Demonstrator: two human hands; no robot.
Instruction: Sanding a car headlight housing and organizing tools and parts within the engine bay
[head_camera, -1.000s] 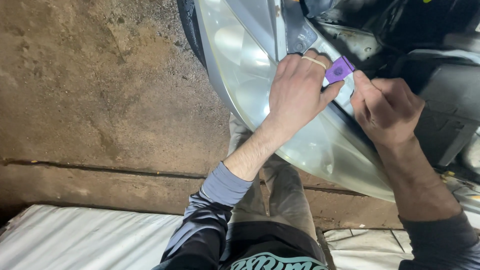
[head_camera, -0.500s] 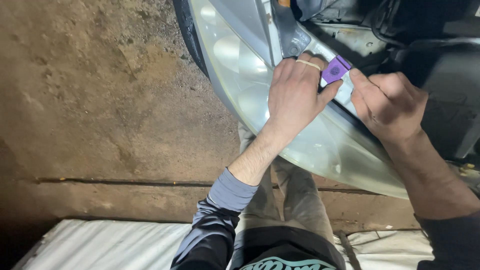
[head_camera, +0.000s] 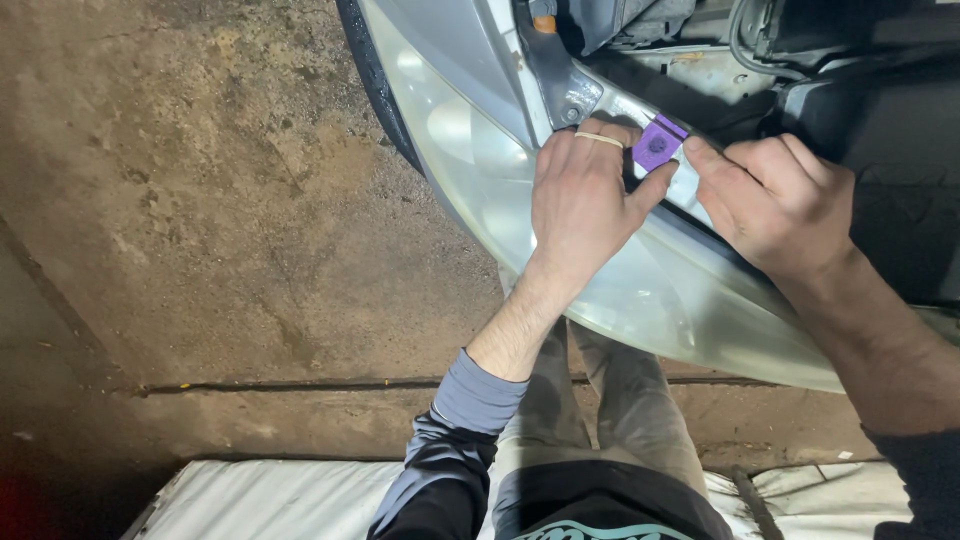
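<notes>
A cloudy car headlight (head_camera: 470, 140) fills the upper middle of the head view, set in the car's front. My left hand (head_camera: 585, 200), with a ring on one finger, lies flat on the lens near its upper edge. A small purple square piece (head_camera: 657, 145) sits between my two hands at the top of the lens. My left thumb touches its lower side and the fingertips of my right hand (head_camera: 775, 205) press on it from the right. How much of the piece is hidden under the fingers I cannot tell.
The open engine bay (head_camera: 800, 50) with dark parts and cables lies beyond the headlight. A rough concrete floor (head_camera: 200, 200) spreads to the left. White sheeting (head_camera: 280, 500) covers the ground by my legs (head_camera: 610, 420).
The view has shifted a little, so headlight and hands sit slightly higher and more to the left. Both hands stay on the purple piece in the same grip.
</notes>
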